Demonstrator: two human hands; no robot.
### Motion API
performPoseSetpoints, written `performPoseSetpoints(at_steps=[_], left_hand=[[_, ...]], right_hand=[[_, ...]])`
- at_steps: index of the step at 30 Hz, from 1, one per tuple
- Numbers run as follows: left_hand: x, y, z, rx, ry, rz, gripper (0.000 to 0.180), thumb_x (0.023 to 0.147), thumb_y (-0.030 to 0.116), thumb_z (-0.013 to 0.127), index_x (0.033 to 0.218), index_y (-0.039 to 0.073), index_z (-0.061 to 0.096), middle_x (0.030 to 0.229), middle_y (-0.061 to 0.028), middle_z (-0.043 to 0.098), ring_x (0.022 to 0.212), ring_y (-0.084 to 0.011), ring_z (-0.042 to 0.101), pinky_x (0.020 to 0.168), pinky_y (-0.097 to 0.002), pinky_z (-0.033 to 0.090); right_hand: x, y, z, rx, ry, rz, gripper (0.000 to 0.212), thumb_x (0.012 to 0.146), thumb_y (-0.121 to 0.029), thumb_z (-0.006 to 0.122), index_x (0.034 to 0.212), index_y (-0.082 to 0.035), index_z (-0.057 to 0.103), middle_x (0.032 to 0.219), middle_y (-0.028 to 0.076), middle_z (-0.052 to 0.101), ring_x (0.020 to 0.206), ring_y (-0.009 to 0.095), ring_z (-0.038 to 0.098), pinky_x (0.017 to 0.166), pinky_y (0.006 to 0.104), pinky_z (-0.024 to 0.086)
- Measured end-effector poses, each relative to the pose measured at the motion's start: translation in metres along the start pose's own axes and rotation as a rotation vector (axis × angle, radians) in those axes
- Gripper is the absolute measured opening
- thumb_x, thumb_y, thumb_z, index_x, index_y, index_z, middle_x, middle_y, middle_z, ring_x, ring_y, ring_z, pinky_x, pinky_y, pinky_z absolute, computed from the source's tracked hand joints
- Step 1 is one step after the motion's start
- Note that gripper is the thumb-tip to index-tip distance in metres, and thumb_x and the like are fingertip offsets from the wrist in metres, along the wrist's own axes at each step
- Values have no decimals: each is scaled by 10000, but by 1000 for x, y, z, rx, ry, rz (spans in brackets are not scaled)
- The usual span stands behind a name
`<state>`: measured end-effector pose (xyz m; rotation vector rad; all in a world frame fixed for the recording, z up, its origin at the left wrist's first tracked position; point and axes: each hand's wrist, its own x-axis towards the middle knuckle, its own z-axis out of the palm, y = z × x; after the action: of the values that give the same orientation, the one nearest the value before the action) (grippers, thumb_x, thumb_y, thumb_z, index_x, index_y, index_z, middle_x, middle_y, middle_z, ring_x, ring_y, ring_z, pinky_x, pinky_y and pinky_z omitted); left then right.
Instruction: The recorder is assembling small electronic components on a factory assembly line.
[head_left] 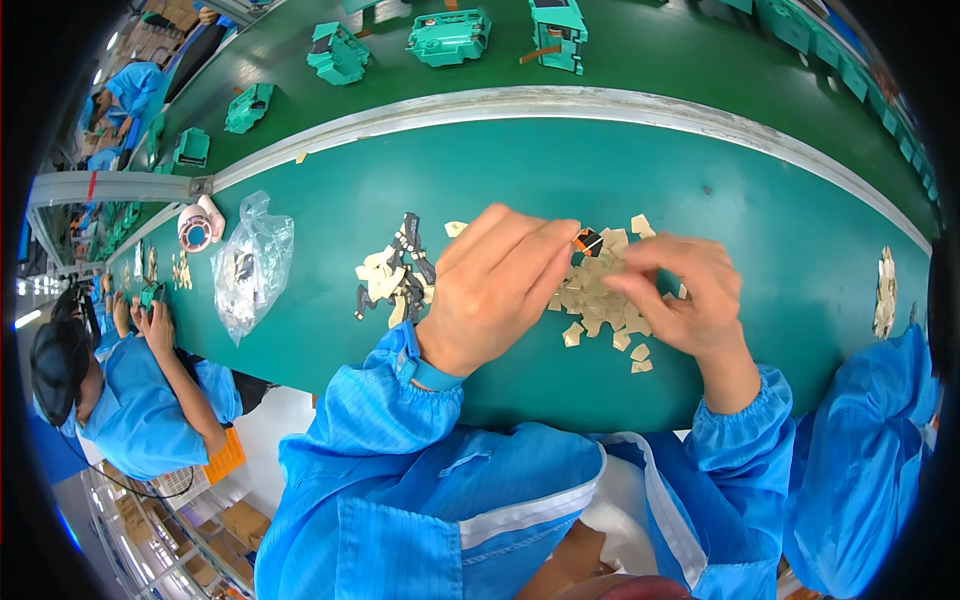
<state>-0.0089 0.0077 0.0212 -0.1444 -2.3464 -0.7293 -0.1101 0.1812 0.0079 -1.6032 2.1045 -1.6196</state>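
My left hand [503,285] is closed, thumb and fingers pinching a small black part with orange edges [588,241]. A thin pale line crosses the part. Right of it, my right hand [690,293] hovers with thumb and forefinger brought together; whatever lies between them is too small to make out. Beneath and between both hands spreads a heap of small cream-coloured flat pieces [597,296]. By my left wrist sits a mixed pile of black moulded parts [412,238] and cream pieces [378,276].
Left on the green table [330,195] lie a clear plastic bag [252,268] and a tape roll [195,230]. Beyond a metal rail [480,105], a dark green belt carries teal housings [448,38]. Co-workers in blue sit at left [150,400] and right [865,450].
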Motion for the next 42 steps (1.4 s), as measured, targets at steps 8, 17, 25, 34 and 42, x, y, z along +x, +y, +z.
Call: performPoseSetpoints(at_steps=[8, 17, 25, 34, 42], left_hand=[[1, 10, 3, -150, -106, -50, 169, 732, -42, 671, 898, -18, 651, 740, -94, 623, 642, -219, 575, 561, -296, 456], [-2, 13, -1, -385, -184, -243, 105, 811, 17, 647, 911, -14, 657, 721, -90, 609, 611, -168, 557, 547, -256, 434], [-1, 13, -6, -575, -315, -511, 123, 859, 55, 617, 936, -26, 667, 738, -72, 624, 626, -87, 546, 557, -226, 438], [0, 10, -10, -777, -371, -774, 142, 878, 77, 600, 906, -39, 677, 772, -76, 668, 713, -94, 624, 617, -215, 500], [-4, 10, -9, -797, -310, -788, 103, 811, 24, 611, 810, -40, 691, 687, -60, 641, 640, -59, 549, 532, -210, 422]], right_hand=[[11, 9, 3, -346, 205, -438, 288, 553, -77, 668, 839, -58, 696, 779, 51, 577, 645, 173, 554, 490, 261, 441], [7, 5, 2, -343, 156, -430, 256, 562, -113, 648, 806, -44, 688, 790, 58, 578, 661, 186, 556, 515, 266, 447], [10, 7, 2, -355, 140, -409, 253, 553, -77, 655, 801, -33, 673, 804, 69, 588, 671, 208, 566, 537, 275, 476], [11, 6, 3, -374, 136, -444, 257, 540, -71, 661, 794, -35, 659, 815, 76, 594, 672, 216, 571, 537, 279, 479], [7, -3, 4, -347, 82, -418, 256, 542, -67, 668, 796, -43, 664, 835, 72, 595, 707, 216, 571, 537, 284, 476]])
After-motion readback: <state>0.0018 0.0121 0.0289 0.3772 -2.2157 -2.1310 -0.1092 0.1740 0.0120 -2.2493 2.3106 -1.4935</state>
